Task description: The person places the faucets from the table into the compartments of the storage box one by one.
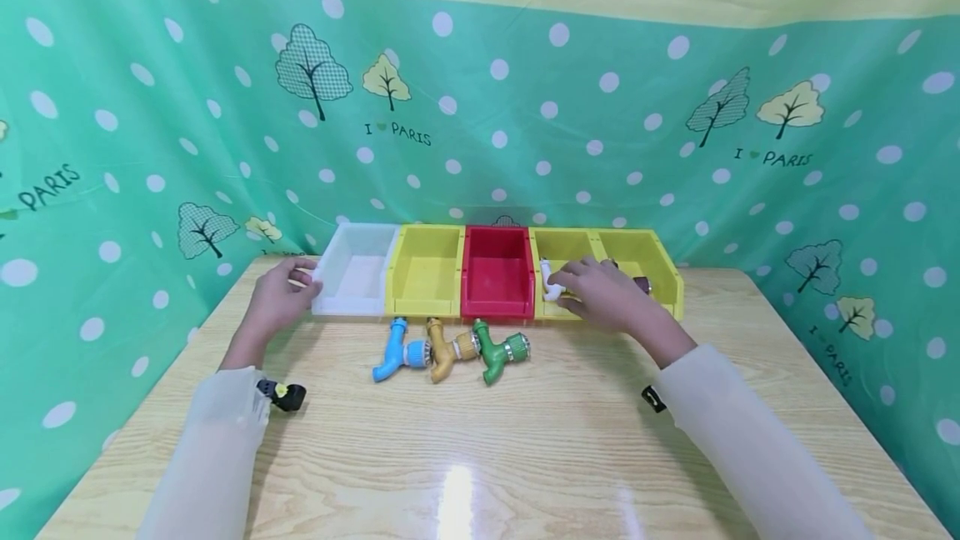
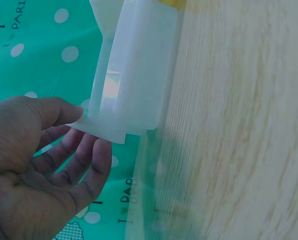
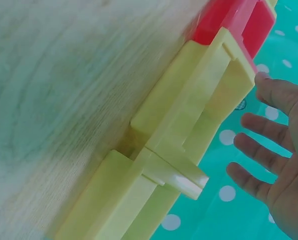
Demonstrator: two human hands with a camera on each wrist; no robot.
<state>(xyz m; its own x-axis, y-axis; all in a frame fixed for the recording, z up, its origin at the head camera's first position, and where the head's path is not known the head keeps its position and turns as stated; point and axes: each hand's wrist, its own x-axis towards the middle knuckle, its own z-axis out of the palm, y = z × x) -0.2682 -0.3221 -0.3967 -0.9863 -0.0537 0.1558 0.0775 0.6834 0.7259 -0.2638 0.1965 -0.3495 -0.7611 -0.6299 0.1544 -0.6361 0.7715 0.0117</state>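
My left hand is at the left end of a row of bins, its thumb and fingers pinching the side edge of the white bin. Over the yellow bin right of the red one hovers my right hand, fingers apart and nothing seen between them. A white faucet lies in that bin beside the fingertips, partly hidden by the hand. In the rightmost yellow bin, a dark red faucet handle shows behind the wrist.
Before the bins lie a blue faucet, a tan faucet and a green faucet on the wooden table. Another yellow bin and a red bin stand mid-row. A green dotted curtain hangs behind.
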